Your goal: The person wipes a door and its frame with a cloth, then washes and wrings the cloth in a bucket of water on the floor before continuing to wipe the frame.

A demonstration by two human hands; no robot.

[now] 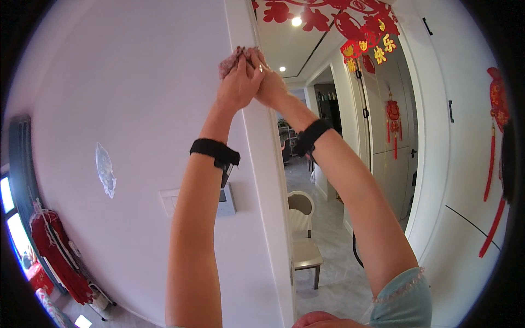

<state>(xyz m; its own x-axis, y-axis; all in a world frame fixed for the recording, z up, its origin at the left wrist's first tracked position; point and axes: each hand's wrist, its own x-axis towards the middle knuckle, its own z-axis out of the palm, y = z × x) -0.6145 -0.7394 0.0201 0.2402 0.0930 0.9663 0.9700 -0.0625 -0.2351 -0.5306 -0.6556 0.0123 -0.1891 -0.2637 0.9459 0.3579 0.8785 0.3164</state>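
Both arms are raised to the white door frame (258, 172) at the wall's edge. My left hand (240, 86) grips a pinkish-red, crumpled cloth (229, 65) that lies against the upper part of the frame. Beside it and partly overlapping, my right hand (270, 84) presses on the same cloth, with a ring on one finger. How far the right fingers close around the cloth is hidden. A black strap circles each forearm.
A red paper decoration (348, 24) hangs across the doorway's top. Through the opening stand a pale chair (305, 250) and a grey door (389, 123). Light switches (167, 201) and a wall panel (225, 201) are left of the frame. Red garments (61, 250) hang far left.
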